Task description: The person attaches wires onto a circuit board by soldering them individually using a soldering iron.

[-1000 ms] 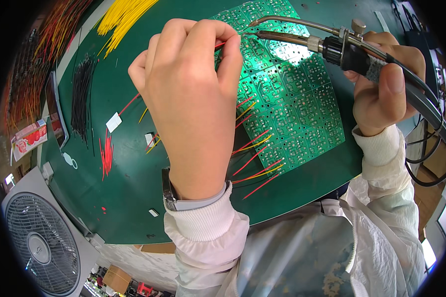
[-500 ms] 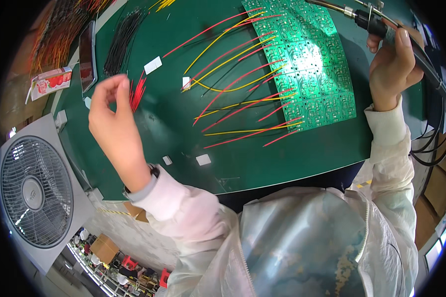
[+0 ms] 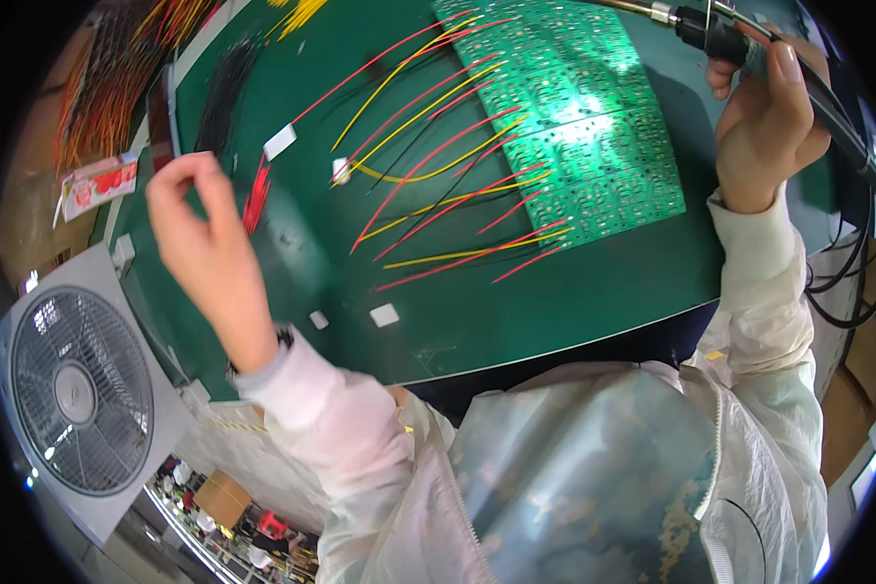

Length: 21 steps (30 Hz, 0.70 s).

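My left hand (image 3: pixel 209 258) is raised over the left of the green table, thumb and forefinger pinched together. Whatever the pinch holds, if anything, is too small to make out. Beside it lie a bundle of red wires (image 3: pixel 256 200) and, just beyond, a bundle of black wires (image 3: pixel 226 97). At the upper right, my right hand (image 3: pixel 774 117) is closed around a soldering iron (image 3: pixel 709 34), whose metal shaft points left above the board; its tip is out of sight. A panel of green circuit boards (image 3: pixel 594 156) has red, yellow and black wires fanning out from its left edge.
White pads (image 3: pixel 384 314) and a phone-like slab (image 3: pixel 163 117) lie on the table (image 3: pixel 555 302). A small pink-and-white carton (image 3: pixel 99 187) and a grey fan (image 3: pixel 78 394) stand left. Yellow wires (image 3: pixel 300 17) lie at the far edge. Black cables (image 3: pixel 852 292) hang at right.
The whole view has shifted a little. My left hand has moved slightly left, away from the red wires, still pinched. My right hand keeps its hold on the soldering iron.
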Motion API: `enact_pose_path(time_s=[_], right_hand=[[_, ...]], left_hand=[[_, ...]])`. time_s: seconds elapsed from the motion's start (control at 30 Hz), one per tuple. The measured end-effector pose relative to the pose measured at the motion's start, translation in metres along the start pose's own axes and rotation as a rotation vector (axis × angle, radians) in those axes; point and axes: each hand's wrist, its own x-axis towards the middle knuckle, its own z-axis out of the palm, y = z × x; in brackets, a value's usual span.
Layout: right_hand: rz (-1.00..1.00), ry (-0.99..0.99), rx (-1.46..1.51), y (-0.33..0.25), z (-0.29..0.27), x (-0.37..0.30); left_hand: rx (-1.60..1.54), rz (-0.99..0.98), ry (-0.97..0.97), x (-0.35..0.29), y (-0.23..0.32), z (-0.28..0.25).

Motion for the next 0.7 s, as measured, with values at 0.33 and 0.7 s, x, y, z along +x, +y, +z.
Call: enact_pose_path(time_s=[0.33, 0.7], right_hand=[[0.04, -0.151, -0.071, -0.044, -0.003, -0.044], [0.165, -0.18, -0.056, -0.046, -0.016, -0.048]], left_hand=[[-0.236, 0.412, -0.206, -0.041, 0.104, 0.074], [-0.041, 0.519, -0.138, -0.042, 0.099, 0.085]])
